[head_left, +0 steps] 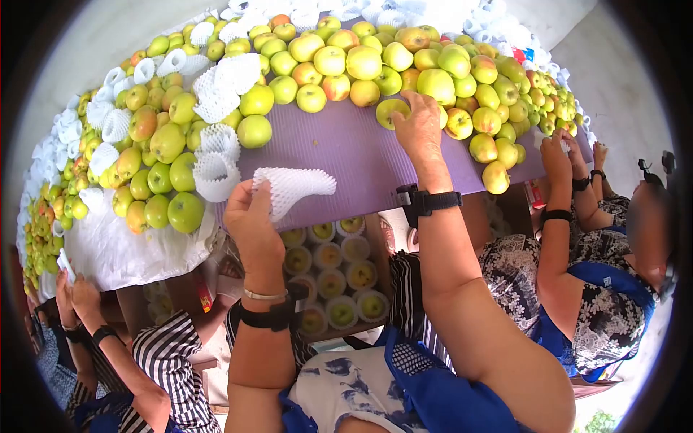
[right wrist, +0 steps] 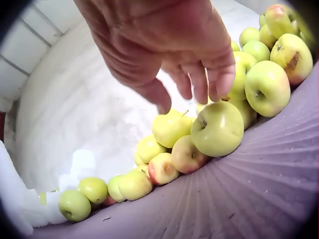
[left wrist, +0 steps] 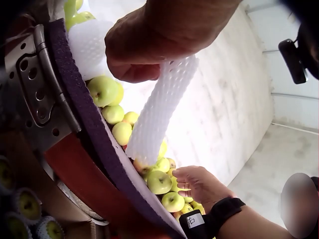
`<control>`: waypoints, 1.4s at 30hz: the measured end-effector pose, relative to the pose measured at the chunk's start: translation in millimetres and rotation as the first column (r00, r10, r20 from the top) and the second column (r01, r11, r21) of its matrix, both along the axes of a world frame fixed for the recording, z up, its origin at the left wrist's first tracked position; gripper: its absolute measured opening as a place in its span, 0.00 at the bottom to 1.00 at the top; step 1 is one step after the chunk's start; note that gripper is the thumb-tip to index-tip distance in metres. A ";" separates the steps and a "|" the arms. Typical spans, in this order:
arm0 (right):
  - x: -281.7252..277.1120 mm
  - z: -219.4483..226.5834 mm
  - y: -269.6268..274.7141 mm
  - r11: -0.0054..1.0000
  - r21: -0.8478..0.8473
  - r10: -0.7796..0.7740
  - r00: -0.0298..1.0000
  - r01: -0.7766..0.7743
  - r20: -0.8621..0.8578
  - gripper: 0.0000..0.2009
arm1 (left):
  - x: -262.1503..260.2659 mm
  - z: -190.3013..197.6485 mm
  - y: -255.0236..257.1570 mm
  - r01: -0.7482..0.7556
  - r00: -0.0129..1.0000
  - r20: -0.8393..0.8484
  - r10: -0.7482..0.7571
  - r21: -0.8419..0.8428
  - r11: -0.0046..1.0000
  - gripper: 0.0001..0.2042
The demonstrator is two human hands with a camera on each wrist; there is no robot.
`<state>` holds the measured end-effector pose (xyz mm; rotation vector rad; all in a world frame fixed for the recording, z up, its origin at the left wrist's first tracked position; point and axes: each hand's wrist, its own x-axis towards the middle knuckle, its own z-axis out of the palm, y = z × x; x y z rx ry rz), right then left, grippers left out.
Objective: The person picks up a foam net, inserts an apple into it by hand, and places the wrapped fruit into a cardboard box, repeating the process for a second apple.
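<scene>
My left hand (head_left: 253,216) pinches a white foam net sleeve (head_left: 296,189) over the front of the purple padded table (head_left: 317,155). In the left wrist view the sleeve (left wrist: 162,112) hangs long and limp from the curled fingers. My right hand (head_left: 420,130) is at the front of the apple pile, its fingertips beside a yellow-green apple (head_left: 388,113). Seen from the right wrist, thumb and fingers are spread apart just above the apples, with the nearest apple (right wrist: 218,129) under the fingertips and none gripped.
More apples (head_left: 167,143) and foam sleeves (head_left: 216,155) are heaped at left. Below the table edge stands a box (head_left: 381,267) of sleeved apples. People work on both sides: hands (head_left: 79,299) at far left, another person's hand (head_left: 556,159) at right.
</scene>
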<state>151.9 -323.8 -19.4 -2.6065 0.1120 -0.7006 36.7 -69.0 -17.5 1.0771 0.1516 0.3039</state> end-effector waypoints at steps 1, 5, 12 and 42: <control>1.3 -7.3 -1.5 0.997 -0.075 0.024 0.997 -0.018 0.079 0.20 | 0.0 -0.7 0.0 0.004 1.000 0.012 -0.004 -0.009 1.000 0.05; 0.0 -11.3 -7.2 0.984 0.009 0.180 0.982 -0.180 -0.063 0.19 | 1.9 -5.4 -0.9 -0.057 0.998 0.028 0.058 -0.033 0.998 0.05; -15.6 11.7 7.1 0.996 0.001 0.085 0.945 -0.089 -0.315 0.23 | 4.4 5.1 -5.3 -0.165 0.985 0.051 0.162 0.051 0.985 0.05; -96.6 87.8 100.2 0.245 0.824 0.915 0.402 -0.510 -0.024 0.33 | 10.5 10.4 -0.9 -0.224 0.972 -0.004 0.236 0.306 0.925 0.06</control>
